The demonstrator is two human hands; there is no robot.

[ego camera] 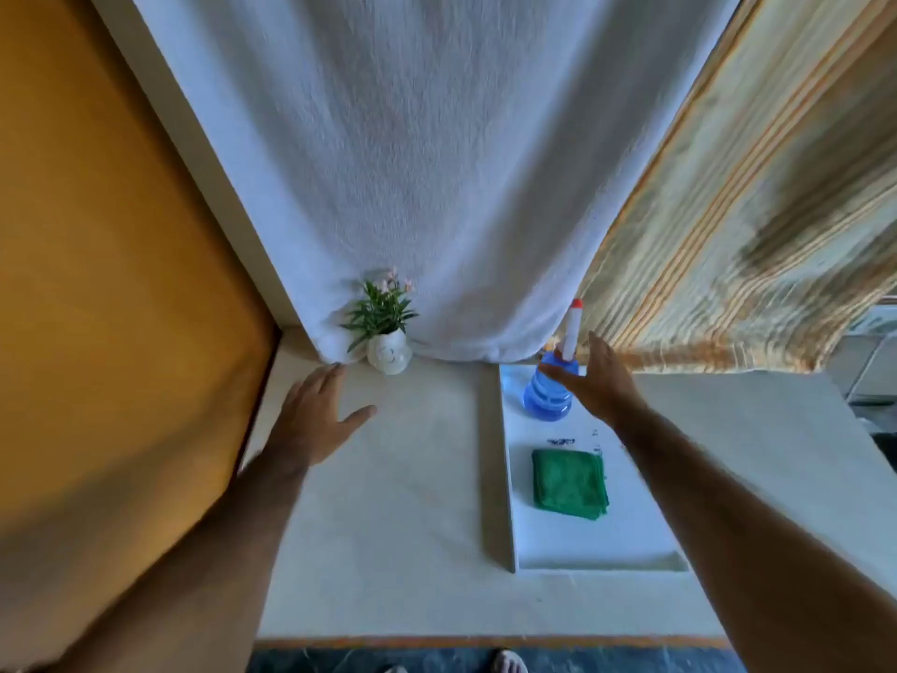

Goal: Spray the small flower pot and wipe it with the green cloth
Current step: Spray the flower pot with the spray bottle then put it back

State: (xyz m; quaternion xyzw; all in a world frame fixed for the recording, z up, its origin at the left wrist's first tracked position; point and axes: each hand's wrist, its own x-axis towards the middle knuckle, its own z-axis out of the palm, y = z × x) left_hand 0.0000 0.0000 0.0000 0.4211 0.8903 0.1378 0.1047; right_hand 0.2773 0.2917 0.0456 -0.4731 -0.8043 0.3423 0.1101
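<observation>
A small white flower pot with green leaves and pink blossoms stands at the back of the pale counter, against a hanging white cloth. A blue spray bottle with a white, red-tipped nozzle stands on a white tray to the right. My right hand is open just right of the bottle, thumb close to its neck, not closed on it. A folded green cloth lies on the tray nearer to me. My left hand hovers open over the counter, below and left of the pot.
A yellow wall borders the counter on the left. A white hanging cloth and a striped curtain close off the back. The counter's front edge runs near the bottom, with feet on a dark floor below.
</observation>
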